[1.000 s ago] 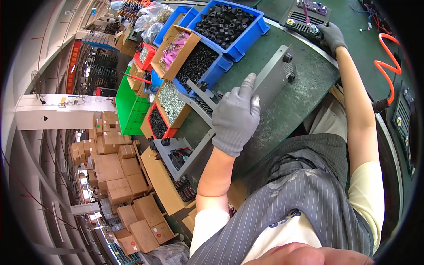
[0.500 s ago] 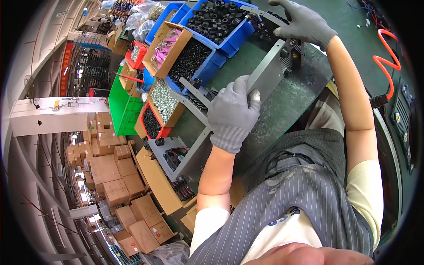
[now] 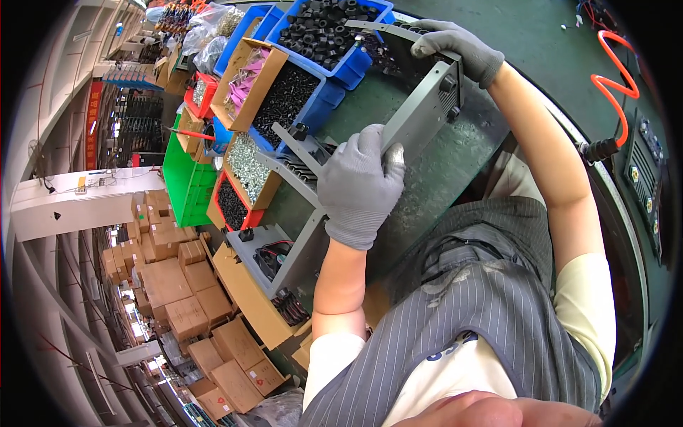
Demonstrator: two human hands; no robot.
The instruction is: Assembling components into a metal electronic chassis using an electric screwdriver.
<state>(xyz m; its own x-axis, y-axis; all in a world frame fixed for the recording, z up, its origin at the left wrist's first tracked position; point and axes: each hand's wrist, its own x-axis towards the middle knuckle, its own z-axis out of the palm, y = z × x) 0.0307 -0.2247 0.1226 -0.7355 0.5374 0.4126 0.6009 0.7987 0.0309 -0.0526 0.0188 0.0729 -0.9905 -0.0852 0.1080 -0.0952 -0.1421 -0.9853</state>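
Note:
My left hand [image 3: 361,185], in a grey work glove, is closed over the edge of a long grey metal housing [image 3: 421,104], thumb on the near side. My right hand [image 3: 462,53], gloved alike, bends its fingers over a slotted metal bracket [image 3: 377,27] at the housing's far end. Black knobs [image 3: 448,84] stick out of the end plate there. Left of my left hand, two metal arms [image 3: 288,169] reach toward the parts bins. A grey metal frame [image 3: 302,245] with black and red wires inside lies below them; my hand hides whether it joins the housing.
Blue bins [image 3: 346,75] of black parts stand at the back left. Near them are cardboard boxes [image 3: 274,186] of silver screws and pink pieces [image 3: 247,82], and a green crate [image 3: 186,178]. An orange coiled hose [image 3: 617,89] hangs at the right. Stacked cartons [image 3: 167,277] fill the left background.
My right hand has come down and left, its spread fingers now bent onto the slotted bracket. My left hand keeps its hold. The whole view has shifted slightly.

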